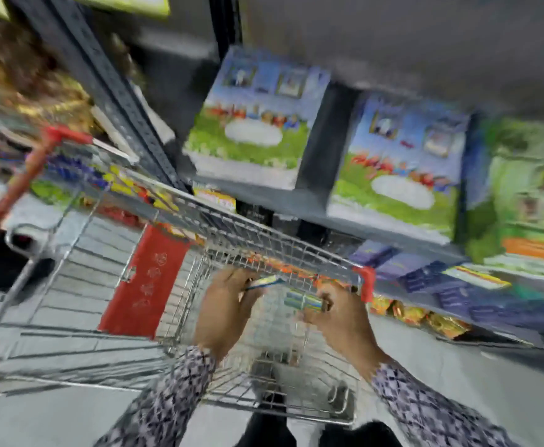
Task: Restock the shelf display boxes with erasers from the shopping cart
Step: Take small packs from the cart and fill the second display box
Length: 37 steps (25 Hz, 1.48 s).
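The frame is motion-blurred. Both my hands reach down into the wire shopping cart (70, 285). My left hand (225, 308) is closed on a thin pack of erasers (262, 283) with a blue-yellow edge. A green, blue and white stack of erasers (302, 301) sits in the fingers of my right hand (341, 321). Both hands are low in the cart's right end, just under its rim. Display boxes (438, 279) with dark blue packs stand on the shelf to the right of the cart.
A grey metal shelf unit (360, 227) runs along the far side of the cart. Large colourful boxes (254, 121) stand on its upper level. The cart has a red handle (12, 191) at left and a red flap (148, 279) inside. Grey tiled floor lies below.
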{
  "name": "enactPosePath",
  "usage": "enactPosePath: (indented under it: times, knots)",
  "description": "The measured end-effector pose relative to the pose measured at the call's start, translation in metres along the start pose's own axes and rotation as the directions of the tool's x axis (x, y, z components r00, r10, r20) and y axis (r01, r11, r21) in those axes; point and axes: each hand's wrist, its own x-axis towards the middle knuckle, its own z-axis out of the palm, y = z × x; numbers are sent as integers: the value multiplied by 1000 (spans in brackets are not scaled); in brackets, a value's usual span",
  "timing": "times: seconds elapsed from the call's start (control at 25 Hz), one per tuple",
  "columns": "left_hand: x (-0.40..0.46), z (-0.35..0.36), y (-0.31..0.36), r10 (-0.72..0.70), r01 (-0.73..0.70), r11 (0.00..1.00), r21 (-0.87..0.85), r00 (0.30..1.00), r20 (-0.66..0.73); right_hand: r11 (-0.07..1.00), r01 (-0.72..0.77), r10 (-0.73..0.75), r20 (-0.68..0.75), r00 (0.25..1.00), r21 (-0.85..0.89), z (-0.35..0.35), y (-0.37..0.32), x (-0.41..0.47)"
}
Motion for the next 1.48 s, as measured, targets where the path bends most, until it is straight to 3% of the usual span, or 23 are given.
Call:
enactPosePath:
  times: [0.08,0.2,0.28,0.44,0.52,0.6,0.72,0.76,0.88,0.96,1.04,1.16,1.24,1.32,1.48]
  knots:
    - [3,-56,61,231,-235,972,-14,965,-121,992,71,-58,-127,990,100,-72,-45,-38]
    - [17,-130,163,488,-504,863,38,813,-318,924,209,-116,-287,951,320,-180,-110,-93]
    - [32,-164,242,582,-617,783,79,680,-446,868,321,-155,-407,900,379,-256,-145,-127]
    - [67,-184,374,713,-762,618,193,441,-545,739,523,-211,-591,779,425,-373,-177,-155]
    - [90,-180,425,733,-785,580,216,387,-560,733,573,-221,-668,710,366,-424,-177,-155]
    - [115,-169,470,724,-772,602,202,422,-546,784,571,-212,-761,613,242,-478,-164,-141]
    - [151,-139,523,738,-736,631,245,474,-480,927,375,-194,-855,482,1,-555,-138,-98]
    - [161,-127,538,750,-725,635,266,497,-436,946,324,-180,-843,507,-8,-577,-132,-81]
    - [182,-97,572,760,-691,650,316,581,-293,951,271,-96,-687,720,152,-617,-126,-39]
    - [190,-88,581,747,-676,665,319,613,-258,976,186,-90,-566,820,114,-622,-131,-22]
    - [197,-82,588,734,-656,678,331,630,-255,992,122,-103,-499,860,6,-622,-134,-12]
    - [200,-76,593,746,-645,662,383,618,-249,955,8,-167,-515,841,-297,-617,-135,-12]
    - [200,-74,593,763,-661,641,390,605,-227,902,17,-266,-525,809,-431,-613,-136,-19]
    - [207,-76,592,777,-698,628,344,591,-219,875,121,-372,-492,787,-469,-610,-134,-21]
    - [226,-79,600,760,-752,650,107,643,-98,867,213,-440,-490,753,-451,-609,-128,-20]
